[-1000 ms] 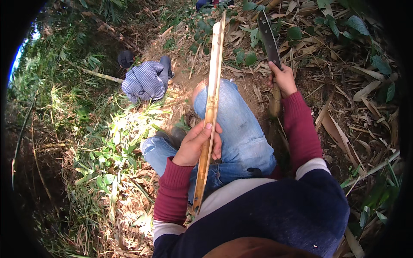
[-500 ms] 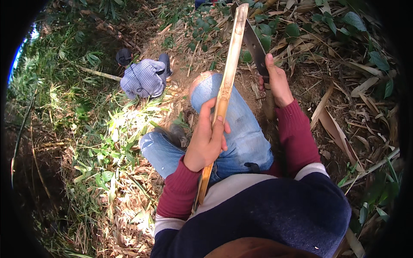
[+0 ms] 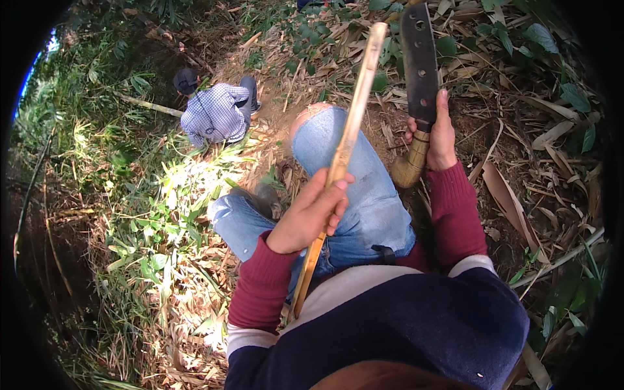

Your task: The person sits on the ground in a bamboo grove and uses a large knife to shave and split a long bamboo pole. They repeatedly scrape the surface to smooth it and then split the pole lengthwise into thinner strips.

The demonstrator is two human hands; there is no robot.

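Closest in, the left hand [image 3: 311,213] has its fingers closed around a bamboo strip [image 3: 356,123], slanting over the jeans [image 3: 374,201] from near left to far right. And here on the right, the right hand [image 3: 441,138] grips a machete [image 3: 419,75] where handle meets blade, tip pointing far! Far left, a person in a checked shirt [image 3: 218,112] sits low.

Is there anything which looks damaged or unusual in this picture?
Yes: the jeans look torn at the knee, where skin shows. The knife in the right hand has round holes, probably by design.
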